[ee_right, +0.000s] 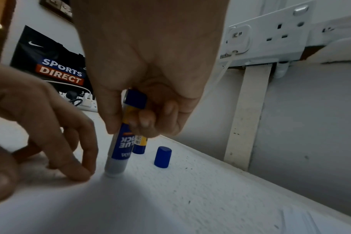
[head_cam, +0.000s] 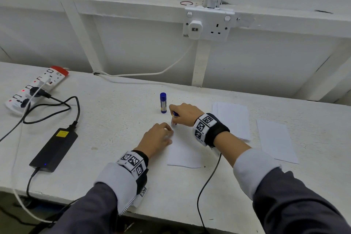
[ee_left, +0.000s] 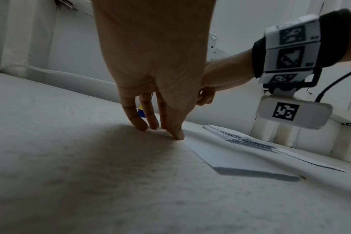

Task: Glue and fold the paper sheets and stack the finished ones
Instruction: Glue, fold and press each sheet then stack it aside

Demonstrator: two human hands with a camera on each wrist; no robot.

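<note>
Pinched between thumb and curled fingers, the open glue stick (ee_right: 120, 142) stands nearly upright in the right hand (head_cam: 185, 114), its white tip pressed down on the far edge of the paper sheet (head_cam: 185, 153). Its label reads upside down in the right wrist view, the blue base end pointing up into the palm.

At about 8 o'clock from that tip, the left hand (head_cam: 157, 138) holds the sheet flat: its fingers are spread and only slightly bent, the fingertips (ee_left: 178, 134) pressing on the sheet's far left corner, gripping nothing. The two hands are just beside each other, not touching as far as the views show.

At 11 o'clock from the right hand a second glue stick (head_cam: 163, 102), capped, stands upright on the white table (head_cam: 114, 119). A loose blue cap (ee_right: 162, 157) stands on the table near it, at 2 o'clock from the pressed tip in the right wrist view.

At 3 o'clock from the right hand lies a stack of paper (head_cam: 232, 119), partly covered by the wrist band, and further out at 4 o'clock a separate single sheet (head_cam: 276, 140).

Well apart at 9 o'clock sit a black power adapter (head_cam: 55, 149) and, at 10 o'clock, a power strip (head_cam: 36, 87) with plugs in it.
</note>
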